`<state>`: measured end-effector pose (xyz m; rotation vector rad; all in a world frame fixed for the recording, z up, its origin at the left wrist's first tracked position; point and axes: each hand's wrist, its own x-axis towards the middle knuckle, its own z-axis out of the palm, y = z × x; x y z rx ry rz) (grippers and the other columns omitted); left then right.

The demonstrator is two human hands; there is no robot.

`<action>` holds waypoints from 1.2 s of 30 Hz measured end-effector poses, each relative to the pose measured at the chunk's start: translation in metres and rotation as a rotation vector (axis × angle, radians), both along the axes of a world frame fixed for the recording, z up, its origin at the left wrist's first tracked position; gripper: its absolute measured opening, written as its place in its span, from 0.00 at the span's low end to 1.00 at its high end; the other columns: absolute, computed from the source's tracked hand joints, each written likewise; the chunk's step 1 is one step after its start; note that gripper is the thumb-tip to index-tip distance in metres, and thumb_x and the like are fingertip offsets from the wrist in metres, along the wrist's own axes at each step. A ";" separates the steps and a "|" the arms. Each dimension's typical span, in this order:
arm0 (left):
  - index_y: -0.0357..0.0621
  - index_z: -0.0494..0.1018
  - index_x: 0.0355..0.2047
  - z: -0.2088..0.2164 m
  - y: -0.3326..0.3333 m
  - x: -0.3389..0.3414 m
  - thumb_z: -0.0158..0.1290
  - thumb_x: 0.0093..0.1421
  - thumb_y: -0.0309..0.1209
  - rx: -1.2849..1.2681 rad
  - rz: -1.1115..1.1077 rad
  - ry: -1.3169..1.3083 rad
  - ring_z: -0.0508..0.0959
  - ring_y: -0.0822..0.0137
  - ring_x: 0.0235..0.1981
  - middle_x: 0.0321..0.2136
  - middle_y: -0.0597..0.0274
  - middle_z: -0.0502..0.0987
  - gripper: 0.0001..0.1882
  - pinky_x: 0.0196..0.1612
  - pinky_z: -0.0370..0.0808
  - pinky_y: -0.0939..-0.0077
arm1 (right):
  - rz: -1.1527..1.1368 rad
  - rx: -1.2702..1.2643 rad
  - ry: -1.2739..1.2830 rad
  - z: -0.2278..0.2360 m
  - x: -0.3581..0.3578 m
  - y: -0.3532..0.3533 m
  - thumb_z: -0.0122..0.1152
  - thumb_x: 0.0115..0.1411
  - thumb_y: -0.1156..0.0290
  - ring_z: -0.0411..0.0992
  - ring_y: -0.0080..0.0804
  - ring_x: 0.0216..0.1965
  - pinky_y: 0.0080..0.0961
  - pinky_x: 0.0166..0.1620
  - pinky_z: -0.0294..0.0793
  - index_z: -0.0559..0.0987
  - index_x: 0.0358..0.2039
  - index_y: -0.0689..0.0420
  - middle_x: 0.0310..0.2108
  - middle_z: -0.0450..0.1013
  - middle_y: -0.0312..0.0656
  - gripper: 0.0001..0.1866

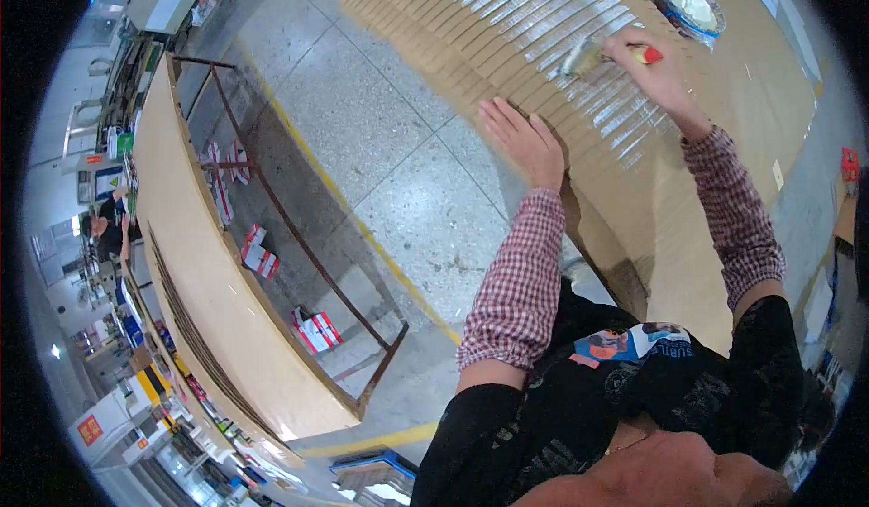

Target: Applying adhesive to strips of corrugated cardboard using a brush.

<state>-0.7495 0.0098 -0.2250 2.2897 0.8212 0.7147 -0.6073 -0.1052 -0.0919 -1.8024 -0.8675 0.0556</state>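
My right hand [644,65] is closed around the handle of a brush [584,57], whose red end sticks out past the fingers. The bristles touch a row of narrow brown strips [507,32] lying close side by side. A shiny whitish wet coat covers many of these strips. Fingers stretched out, my left hand [525,143] lies flat at the near left edge of the row, holding nothing. Beyond my right hand stands a plastic-lined bowl [697,29] with a white paste in it. Strips and bowl rest on a brown board-topped table [751,81].
To the left is a long, pale-topped table [195,235] with a rusty metal frame [299,235]. Red-and-white boxes [317,330] lie on the floor below it. A yellow line [362,226] runs along the floor. Another person [113,226] is at the far left.
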 end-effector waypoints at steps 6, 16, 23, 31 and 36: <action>0.28 0.43 0.59 -0.019 -0.034 -0.040 0.35 0.60 0.34 -0.029 -0.066 0.100 0.40 0.46 0.63 0.62 0.41 0.41 0.31 0.63 0.35 0.55 | 0.057 -0.326 -0.118 -0.027 -0.057 -0.061 0.59 0.51 0.76 0.68 0.28 0.23 0.20 0.28 0.66 0.72 0.21 0.65 0.19 0.67 0.41 0.07; 0.27 0.44 0.59 -0.021 -0.041 -0.032 0.36 0.59 0.34 0.024 -0.084 0.143 0.40 0.48 0.64 0.61 0.41 0.43 0.31 0.63 0.34 0.54 | 0.033 -0.122 -0.201 -0.032 -0.055 -0.042 0.58 0.52 0.78 0.69 0.26 0.24 0.19 0.30 0.67 0.74 0.24 0.63 0.23 0.71 0.41 0.03; 0.28 0.46 0.59 -0.025 -0.033 -0.041 0.36 0.59 0.34 0.069 -0.052 0.138 0.42 0.48 0.63 0.61 0.41 0.45 0.31 0.63 0.36 0.55 | 0.070 -0.483 0.059 -0.027 -0.106 -0.130 0.58 0.51 0.78 0.72 0.24 0.27 0.19 0.31 0.69 0.76 0.26 0.62 0.24 0.73 0.41 0.02; 0.29 0.46 0.59 -0.028 -0.033 -0.030 0.36 0.59 0.34 0.098 -0.047 0.090 0.43 0.50 0.63 0.61 0.43 0.45 0.31 0.63 0.36 0.55 | -0.060 -0.228 -0.065 -0.045 -0.084 -0.125 0.56 0.54 0.76 0.70 0.21 0.25 0.21 0.31 0.68 0.75 0.25 0.63 0.22 0.72 0.40 0.04; 0.27 0.47 0.58 -0.029 -0.022 -0.044 0.36 0.59 0.33 0.144 -0.034 0.105 0.42 0.47 0.63 0.61 0.41 0.46 0.30 0.63 0.37 0.53 | -0.042 -0.524 0.255 -0.027 -0.067 -0.150 0.55 0.54 0.71 0.68 0.17 0.24 0.18 0.30 0.67 0.76 0.24 0.63 0.20 0.71 0.35 0.08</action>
